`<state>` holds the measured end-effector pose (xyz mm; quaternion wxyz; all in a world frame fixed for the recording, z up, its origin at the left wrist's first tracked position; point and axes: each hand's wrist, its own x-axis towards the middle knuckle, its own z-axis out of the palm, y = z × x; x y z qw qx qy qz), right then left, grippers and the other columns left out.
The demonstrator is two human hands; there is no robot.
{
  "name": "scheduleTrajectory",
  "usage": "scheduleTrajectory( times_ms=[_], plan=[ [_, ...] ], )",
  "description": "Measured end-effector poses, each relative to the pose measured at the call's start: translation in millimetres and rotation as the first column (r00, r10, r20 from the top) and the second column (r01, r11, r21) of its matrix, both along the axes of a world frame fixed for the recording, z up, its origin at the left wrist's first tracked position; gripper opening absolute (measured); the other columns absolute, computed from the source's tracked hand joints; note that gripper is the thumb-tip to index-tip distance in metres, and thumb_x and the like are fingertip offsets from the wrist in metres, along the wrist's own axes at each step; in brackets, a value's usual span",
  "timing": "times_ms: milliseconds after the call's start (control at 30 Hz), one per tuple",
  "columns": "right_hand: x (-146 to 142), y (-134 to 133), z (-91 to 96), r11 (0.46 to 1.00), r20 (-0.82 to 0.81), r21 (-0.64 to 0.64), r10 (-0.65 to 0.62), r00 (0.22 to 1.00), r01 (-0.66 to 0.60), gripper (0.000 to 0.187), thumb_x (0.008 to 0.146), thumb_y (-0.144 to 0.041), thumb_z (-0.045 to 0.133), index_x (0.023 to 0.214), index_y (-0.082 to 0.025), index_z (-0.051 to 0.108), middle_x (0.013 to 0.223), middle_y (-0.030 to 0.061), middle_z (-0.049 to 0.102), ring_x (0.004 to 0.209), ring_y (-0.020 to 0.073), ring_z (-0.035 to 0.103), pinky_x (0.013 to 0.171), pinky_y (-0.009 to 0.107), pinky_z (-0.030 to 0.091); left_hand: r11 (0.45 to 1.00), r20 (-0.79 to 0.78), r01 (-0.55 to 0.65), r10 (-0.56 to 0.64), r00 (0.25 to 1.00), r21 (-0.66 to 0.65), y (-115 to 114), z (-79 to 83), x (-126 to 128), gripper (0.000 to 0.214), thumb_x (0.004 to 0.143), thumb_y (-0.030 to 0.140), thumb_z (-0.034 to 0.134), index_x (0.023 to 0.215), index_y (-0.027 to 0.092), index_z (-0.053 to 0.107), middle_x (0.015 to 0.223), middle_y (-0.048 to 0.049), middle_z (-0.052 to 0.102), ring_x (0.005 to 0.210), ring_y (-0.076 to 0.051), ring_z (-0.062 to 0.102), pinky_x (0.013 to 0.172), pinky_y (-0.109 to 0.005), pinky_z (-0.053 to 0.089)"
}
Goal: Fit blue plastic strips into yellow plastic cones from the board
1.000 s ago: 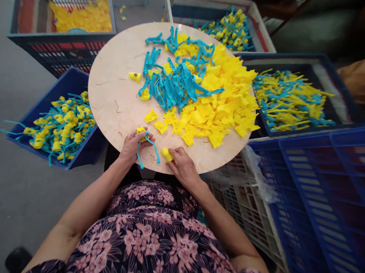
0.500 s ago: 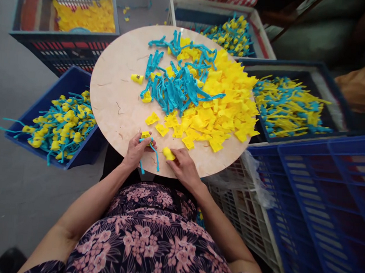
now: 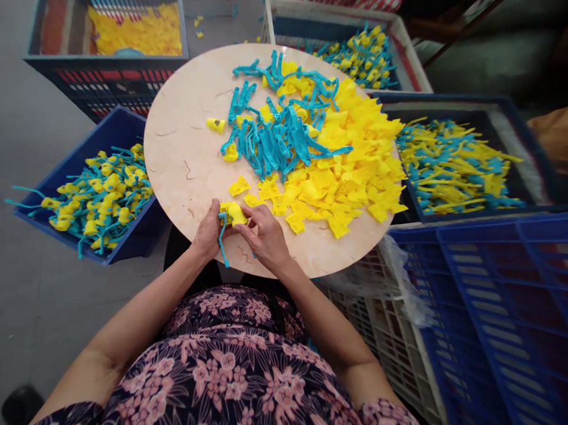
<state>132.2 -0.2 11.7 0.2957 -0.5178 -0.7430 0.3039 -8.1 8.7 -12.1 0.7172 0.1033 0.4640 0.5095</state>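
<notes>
My left hand point(image 3: 208, 232) is closed on a blue plastic piece point(image 3: 223, 244) with thin legs, one dangling toward the table's near edge, with yellow plastic at its top. My right hand point(image 3: 263, 235) pinches a yellow plastic piece point(image 3: 237, 214), set against the part in my left hand. Fingers hide where the pieces meet. Beyond my hands, a few loose yellow pieces point(image 3: 239, 185) lie on the round table point(image 3: 172, 148). A pile of blue pieces point(image 3: 274, 138) lies behind them, beside a large heap of yellow pieces point(image 3: 359, 159).
At the left stands a blue bin point(image 3: 132, 245) of joined blue-and-yellow pieces. A dark crate point(image 3: 105, 67) holds yellow parts at the back left. A white-rimmed crate point(image 3: 334, 13) and a dark crate point(image 3: 487, 103) stand behind and right. Blue crates point(image 3: 500, 302) stand near my right arm.
My right hand has moved left with its yellow piece and brought it against the blue and yellow part in my left hand. The view has shifted slightly.
</notes>
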Motion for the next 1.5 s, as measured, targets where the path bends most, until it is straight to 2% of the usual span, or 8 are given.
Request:
scheduleTrajectory(
  times_ms=[133, 300, 467, 600, 900, 1167, 1367, 1500],
  plan=[
    [-11.6, 0.3, 0.7, 1.000, 0.148, 0.012, -0.030, 0.989, 0.028, 0.041, 0.097, -0.046, 0.048, 0.126, -0.020, 0.062, 0.107, 0.0108, 0.062, 0.096, 0.0231, 0.060, 0.083, 0.035, 0.052, 1.000, -0.047, -0.024, 0.023, 0.999, -0.018, -0.9, 8.4, 2.8, 0.053, 0.095, 0.060, 0.039, 0.085, 0.015, 0.066, 0.083, -0.0083, 0.073, 0.096, -0.022, 0.070, 0.079, -0.029, 0.056],
    [-18.1, -1.0, -0.2, 0.996, 0.263, 0.075, -0.057, 0.963, 0.038, 0.042, 0.097, -0.043, 0.048, 0.132, -0.022, 0.058, 0.106, 0.0107, 0.062, 0.099, 0.0243, 0.060, 0.085, 0.035, 0.051, 1.000, -0.075, -0.007, 0.008, 0.997, 0.004, -4.0, 11.8, 3.4, 0.058, 0.089, 0.070, 0.040, 0.081, 0.018, 0.063, 0.081, -0.0070, 0.071, 0.097, -0.022, 0.069, 0.078, -0.028, 0.056],
    [-15.1, 1.8, -1.4, 0.986, 0.328, 0.118, 0.070, 0.942, -0.114, 0.038, 0.096, -0.032, 0.052, 0.134, -0.023, 0.056, 0.103, 0.0118, 0.061, 0.100, 0.0263, 0.058, 0.087, 0.039, 0.052, 0.999, -0.106, 0.031, -0.029, 0.994, 0.021, -2.9, 5.2, -0.4, 0.062, 0.081, 0.078, 0.045, 0.080, 0.018, 0.062, 0.082, -0.0077, 0.070, 0.096, -0.024, 0.069, 0.072, -0.029, 0.058],
    [-7.7, 6.4, -3.8, 0.967, 0.335, 0.135, 0.160, 0.929, -0.215, 0.042, 0.097, -0.020, 0.047, 0.139, -0.025, 0.052, 0.106, 0.0110, 0.061, 0.098, 0.0245, 0.058, 0.088, 0.040, 0.052, 0.997, -0.086, 0.068, -0.065, 0.994, 0.028, -0.8, 5.2, -2.7, 0.063, 0.082, 0.078, 0.042, 0.084, 0.018, 0.063, 0.082, -0.0090, 0.070, 0.095, -0.025, 0.069, 0.071, -0.032, 0.059],
    [-9.6, 1.2, -8.6, 0.951, 0.345, 0.233, 0.114, 0.932, -0.203, 0.039, 0.100, -0.018, 0.038, 0.135, -0.020, 0.055, 0.106, 0.0117, 0.063, 0.099, 0.0240, 0.058, 0.088, 0.038, 0.051, 0.997, -0.077, 0.072, -0.071, 0.994, 0.011, -0.8, 9.6, -1.1, 0.068, 0.083, 0.079, 0.036, 0.089, 0.018, 0.066, 0.083, -0.0096, 0.071, 0.097, -0.027, 0.068, 0.073, -0.034, 0.058],
    [-14.3, 2.4, -11.8, 0.960, 0.362, 0.196, 0.121, 0.924, -0.202, 0.038, 0.100, -0.019, 0.038, 0.132, -0.023, 0.056, 0.103, 0.0106, 0.063, 0.096, 0.0238, 0.058, 0.086, 0.039, 0.051, 0.999, -0.056, 0.042, -0.041, 0.998, 0.019, -0.4, 2.8, 0.9, 0.068, 0.083, 0.078, 0.041, 0.089, 0.016, 0.067, 0.085, -0.0106, 0.071, 0.101, -0.027, 0.067, 0.077, -0.033, 0.056],
    [-11.3, 3.4, -11.5, 0.972, 0.332, 0.147, 0.124, 0.935, -0.182, 0.037, 0.100, -0.020, 0.038, 0.132, -0.025, 0.057, 0.101, 0.0105, 0.062, 0.095, 0.0243, 0.058, 0.085, 0.038, 0.050, 0.996, -0.048, 0.085, -0.083, 0.995, 0.029, -0.7, 4.6, -1.0, 0.066, 0.083, 0.077, 0.041, 0.090, 0.018, 0.068, 0.085, -0.0096, 0.071, 0.100, -0.026, 0.068, 0.077, -0.032, 0.057],
    [-15.1, 4.7, -10.6, 0.965, 0.345, 0.168, 0.133, 0.929, -0.200, 0.037, 0.100, -0.018, 0.038, 0.130, -0.025, 0.058, 0.099, 0.0098, 0.062, 0.099, 0.0238, 0.056, 0.086, 0.037, 0.050, 0.997, -0.058, 0.077, -0.076, 0.995, 0.007, -0.9, 2.5, -2.0, 0.062, 0.082, 0.075, 0.048, 0.087, 0.016, 0.068, 0.081, -0.0096, 0.071, 0.098, -0.026, 0.068, 0.076, -0.031, 0.057]
  ],
)
